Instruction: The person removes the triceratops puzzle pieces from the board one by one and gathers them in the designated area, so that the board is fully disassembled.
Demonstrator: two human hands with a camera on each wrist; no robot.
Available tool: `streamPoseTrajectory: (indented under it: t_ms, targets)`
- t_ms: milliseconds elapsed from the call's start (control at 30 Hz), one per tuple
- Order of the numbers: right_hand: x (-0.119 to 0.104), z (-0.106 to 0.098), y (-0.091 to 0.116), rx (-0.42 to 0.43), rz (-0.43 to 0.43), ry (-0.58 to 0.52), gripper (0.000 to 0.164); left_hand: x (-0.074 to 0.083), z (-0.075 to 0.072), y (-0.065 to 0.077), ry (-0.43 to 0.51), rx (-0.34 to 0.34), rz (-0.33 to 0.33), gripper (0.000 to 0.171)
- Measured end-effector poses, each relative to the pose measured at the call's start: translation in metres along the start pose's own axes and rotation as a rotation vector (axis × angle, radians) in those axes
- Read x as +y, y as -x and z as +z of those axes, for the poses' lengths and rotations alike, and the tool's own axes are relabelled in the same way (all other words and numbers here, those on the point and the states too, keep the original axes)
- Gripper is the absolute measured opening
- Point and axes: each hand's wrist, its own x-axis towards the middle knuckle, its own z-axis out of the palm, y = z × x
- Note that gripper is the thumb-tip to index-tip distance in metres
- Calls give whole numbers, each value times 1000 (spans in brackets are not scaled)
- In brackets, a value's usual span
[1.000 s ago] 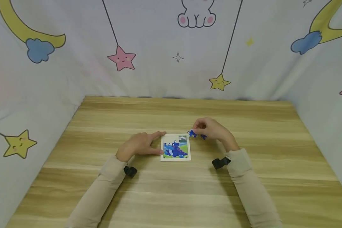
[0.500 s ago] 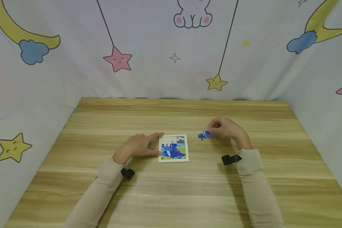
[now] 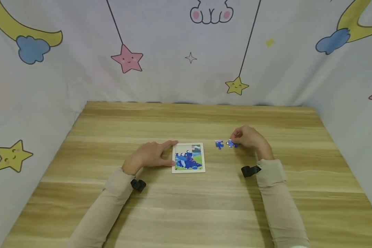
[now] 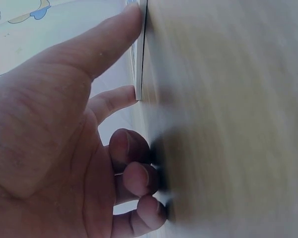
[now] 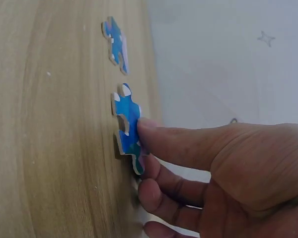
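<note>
A white-framed jigsaw tray [image 3: 188,171] lies on the table, partly filled with a blue dinosaur picture; its upper left part shows bare backing. My left hand [image 3: 147,155] touches the tray's left edge, index finger at the upper corner and thumb lower down. In the left wrist view, the other fingers bend against the tabletop. To the right of the tray, my right hand [image 3: 250,137] pinches a blue jigsaw piece [image 5: 126,111] by its edge, tilted near the table. Beside it a second blue jigsaw piece [image 3: 218,144] with a pinkish edge lies loose.
The wood-grain table [image 3: 186,210] reaches back to a pale curtain [image 3: 161,79] printed with stars and moons, which also hangs at both sides. A small black camera [image 3: 138,185] sits on the left wrist, and another black camera [image 3: 250,171] on the right.
My right hand has moved right, from beside the tray's upper right corner, carrying the jigsaw piece. A gap now shows between that piece and the loose one. The left hand stays on the tray.
</note>
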Motion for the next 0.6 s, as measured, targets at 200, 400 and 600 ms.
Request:
streamPoseTrajectory:
  t_ms: [200,400,600]
  targets:
    - [-1,2,-2,21,14,35,6,-1,-1,-1,0,-1,7,87]
    - [0,1,-2,25,6,17,5,0,-3,-1,-1,-10,-6,88]
    - [0,1,-2,21,14,9,6,1,-4,-1,-4,-16,-7,88]
